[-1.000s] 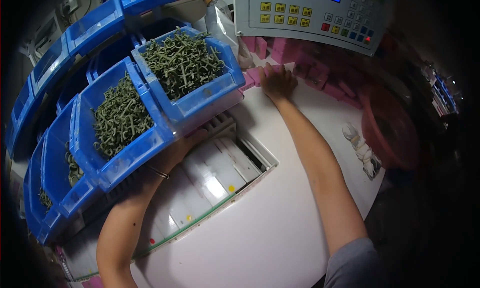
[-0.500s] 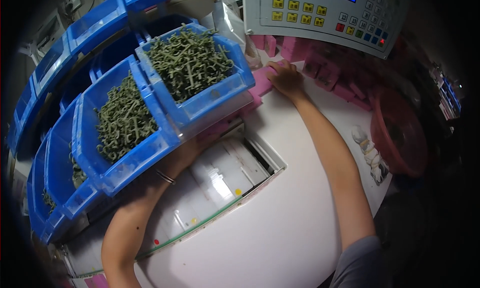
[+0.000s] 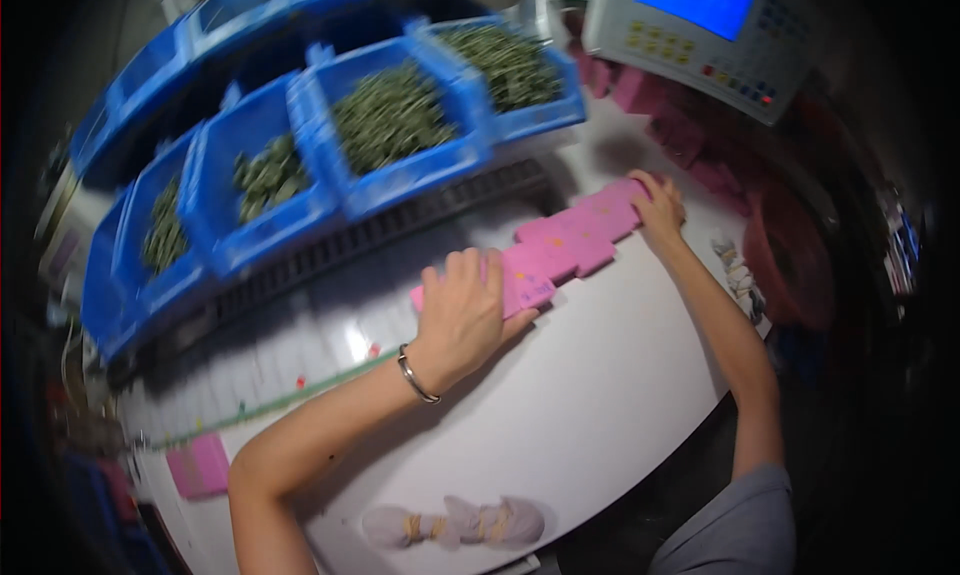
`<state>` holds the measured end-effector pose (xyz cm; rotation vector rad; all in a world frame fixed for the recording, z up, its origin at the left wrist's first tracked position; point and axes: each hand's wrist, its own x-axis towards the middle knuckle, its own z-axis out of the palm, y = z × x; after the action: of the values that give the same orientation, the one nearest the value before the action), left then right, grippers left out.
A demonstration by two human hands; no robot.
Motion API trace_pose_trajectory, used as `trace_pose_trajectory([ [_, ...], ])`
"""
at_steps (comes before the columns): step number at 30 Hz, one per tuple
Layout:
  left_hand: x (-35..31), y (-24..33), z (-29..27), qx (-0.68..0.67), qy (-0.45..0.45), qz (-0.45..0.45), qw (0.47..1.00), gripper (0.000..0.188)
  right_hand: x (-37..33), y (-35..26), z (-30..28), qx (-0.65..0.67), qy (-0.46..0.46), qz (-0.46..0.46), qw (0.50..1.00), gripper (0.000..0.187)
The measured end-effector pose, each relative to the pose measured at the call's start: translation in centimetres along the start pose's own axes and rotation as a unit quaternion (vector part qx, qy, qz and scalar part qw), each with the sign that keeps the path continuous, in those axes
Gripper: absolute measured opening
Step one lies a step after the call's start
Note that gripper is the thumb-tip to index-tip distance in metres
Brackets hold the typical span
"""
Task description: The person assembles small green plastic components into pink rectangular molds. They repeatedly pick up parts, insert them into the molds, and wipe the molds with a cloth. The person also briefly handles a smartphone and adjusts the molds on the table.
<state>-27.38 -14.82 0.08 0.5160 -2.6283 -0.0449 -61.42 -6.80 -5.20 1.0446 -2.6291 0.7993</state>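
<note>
A row of flat pink blocks [image 3: 570, 240] stretches between my two hands over the white table. My left hand [image 3: 462, 310], with a metal bangle at its wrist, is closed over the left end, thumb along the near side. At the far right end my right hand [image 3: 660, 212] has its fingers curled round the last block. The blocks lie against one another in a slightly stepped line. Whether they rest on the table or are lifted a little I cannot tell.
Blue bins [image 3: 400, 195] with small grey-green parts stand at the far left, above a tray of white strips [image 3: 300, 350]. A grey control panel [image 3: 690, 50] is at the back right, near a red basin [image 3: 795, 265]. A tied pale bundle [image 3: 455, 523] lies in front.
My left hand has come out from under the bins, and the pink blocks now lie nearer, in front of them. The view has shifted, bringing the near table and bundle in.
</note>
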Motion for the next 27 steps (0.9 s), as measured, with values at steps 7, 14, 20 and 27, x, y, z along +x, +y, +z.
trace_pose_trajectory([
  [7, -12.4, -0.6, -6.7, -0.016, -0.085, -0.042, 0.995, 0.075, -13.9, -6.1, -5.8, -0.060, -0.074, -0.108, 0.990, 0.049],
  [14, -20.4, -6.8, -10.6, 0.011, -0.074, -0.039, 0.996, 0.081, -21.6, -14.2, -7.7, -0.080, -0.184, -0.259, 0.945, 0.086],
  [20, -19.4, -7.1, -10.8, 0.029, -0.028, -0.050, 0.998, 0.081, -20.7, -15.3, -6.2, -0.091, -0.173, -0.290, 0.937, 0.094],
  [27, -21.3, -6.5, -13.2, 0.043, 0.031, -0.157, 0.986, 0.067, -21.5, -19.9, -6.3, 0.000, -0.241, -0.446, 0.862, 0.094],
])
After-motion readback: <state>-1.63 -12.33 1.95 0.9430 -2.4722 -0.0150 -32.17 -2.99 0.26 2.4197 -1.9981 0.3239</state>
